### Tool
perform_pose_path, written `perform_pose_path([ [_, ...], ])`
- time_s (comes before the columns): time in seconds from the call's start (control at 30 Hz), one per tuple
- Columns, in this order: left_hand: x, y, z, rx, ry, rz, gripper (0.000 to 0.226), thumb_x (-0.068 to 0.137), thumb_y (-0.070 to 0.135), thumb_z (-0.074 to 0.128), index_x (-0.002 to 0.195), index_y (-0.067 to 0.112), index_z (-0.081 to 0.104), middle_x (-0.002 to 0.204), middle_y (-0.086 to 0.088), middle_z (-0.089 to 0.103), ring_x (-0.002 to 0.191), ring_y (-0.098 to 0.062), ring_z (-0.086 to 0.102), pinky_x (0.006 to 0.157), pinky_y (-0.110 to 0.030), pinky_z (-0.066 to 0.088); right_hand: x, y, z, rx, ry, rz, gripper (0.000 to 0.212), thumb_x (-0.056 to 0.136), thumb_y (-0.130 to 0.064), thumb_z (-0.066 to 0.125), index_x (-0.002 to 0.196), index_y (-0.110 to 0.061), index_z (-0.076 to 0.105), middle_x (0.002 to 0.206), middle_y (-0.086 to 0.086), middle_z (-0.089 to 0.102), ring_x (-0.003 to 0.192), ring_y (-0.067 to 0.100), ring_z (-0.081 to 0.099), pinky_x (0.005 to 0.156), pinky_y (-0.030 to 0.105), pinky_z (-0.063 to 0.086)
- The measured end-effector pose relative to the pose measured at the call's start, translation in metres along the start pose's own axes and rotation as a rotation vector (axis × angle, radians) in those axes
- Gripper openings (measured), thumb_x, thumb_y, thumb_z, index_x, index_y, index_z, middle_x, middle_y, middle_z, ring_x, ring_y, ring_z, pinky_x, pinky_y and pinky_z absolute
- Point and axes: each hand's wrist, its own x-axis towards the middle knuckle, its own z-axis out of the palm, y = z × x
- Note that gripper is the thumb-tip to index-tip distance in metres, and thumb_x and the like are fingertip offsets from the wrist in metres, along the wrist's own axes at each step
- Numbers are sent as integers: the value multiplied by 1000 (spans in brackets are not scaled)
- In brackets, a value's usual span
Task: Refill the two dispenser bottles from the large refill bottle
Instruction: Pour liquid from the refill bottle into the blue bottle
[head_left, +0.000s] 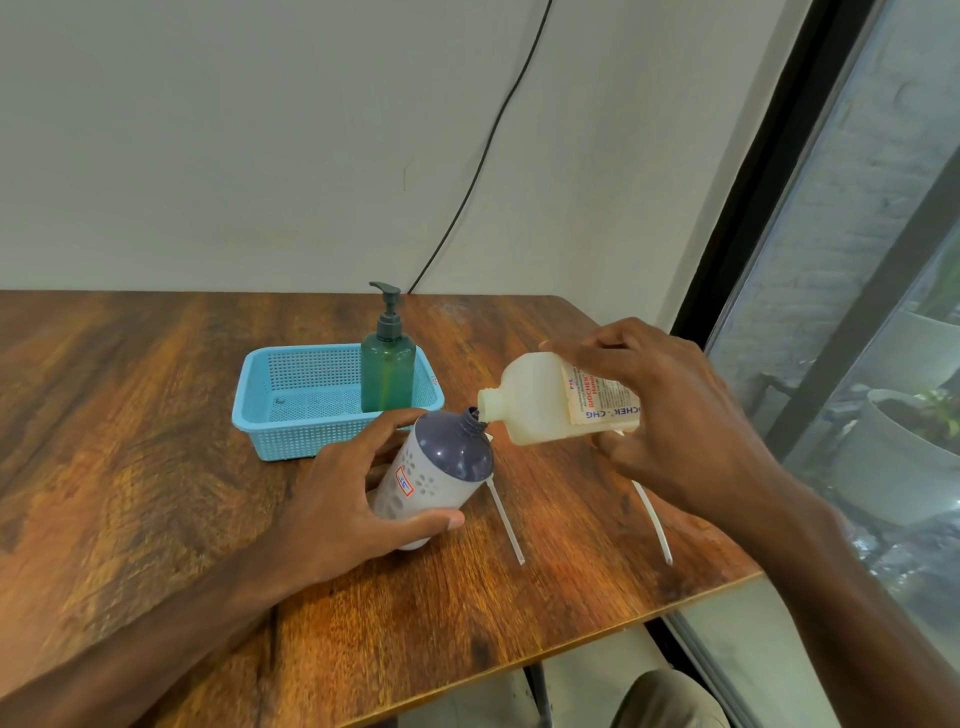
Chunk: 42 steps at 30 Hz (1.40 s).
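My right hand grips the large whitish refill bottle, tipped on its side with its open mouth touching the neck of a grey dispenser bottle. The grey bottle has a dark dome top, no pump on it, and leans toward the refill bottle. My left hand is wrapped around its lower body on the wooden table. A green pump dispenser bottle stands upright with its pump on, inside the blue basket.
Two white pump tubes lie on the table: one just right of the grey bottle, another under my right forearm. The table's right edge is close to a glass window. A black cable hangs down the wall behind.
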Motion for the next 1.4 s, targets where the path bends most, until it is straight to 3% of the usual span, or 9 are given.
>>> perform_pose_path([
  [0.13,0,1,0,1,5,2,99,57,74,88,143,48,44,135,36,55,124,16,52,93,-14,53,1,-2,0,-6,4,0,81,75,-15,82,144,-44,50,121,-9,57,118,11,46,96,27,26],
  [0.43,1,0,0,-5,1,2,100,59,69,91,145,45,45,138,25,60,126,5,57,99,-30,58,2,-2,0,-1,23,-12,77,72,-11,83,140,-35,58,119,-5,60,115,15,51,91,28,30],
  [1.0,0,2,-1,-17,2,-1,102,56,78,85,144,47,44,136,30,58,125,12,54,97,-22,55,3,-4,-4,-12,-8,-23,80,74,-13,81,144,-39,52,119,-7,57,116,13,49,92,28,30],
  [1.4,0,1,0,-16,1,-21,106,54,78,85,145,42,46,139,24,60,127,4,57,99,-30,58,2,-5,-3,-14,1,-12,77,73,-13,82,142,-35,56,119,-5,59,116,14,50,93,27,27],
])
